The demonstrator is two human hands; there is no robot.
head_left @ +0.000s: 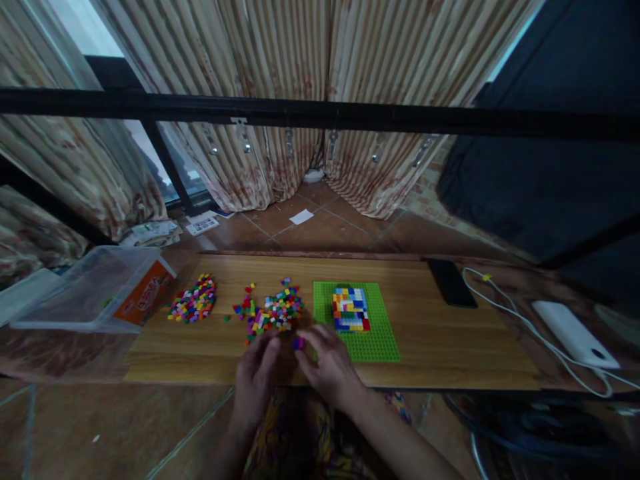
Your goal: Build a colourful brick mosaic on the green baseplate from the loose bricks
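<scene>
My right hand [327, 363] pinches a small purple brick [299, 343] at the near edge of the wooden board [450, 347]. Beside it, my left hand [256, 373] rests with curled fingers, its fingertips close to the same brick; it seems to hold nothing. Just beyond both hands lies a loose pile of coloured bricks [273, 312]. A second, tighter pile of bricks [194, 300] lies farther left. To the right of the piles sits a green baseplate [380, 333] with a block of red, yellow, blue and white bricks [351, 308] built on its upper half.
A clear plastic box [95, 287] with an orange label lies at the board's left end. A black phone [451, 282], a white cable [520, 320] and a white power bank [573, 332] lie to the right. Curtains and a black rail stand behind.
</scene>
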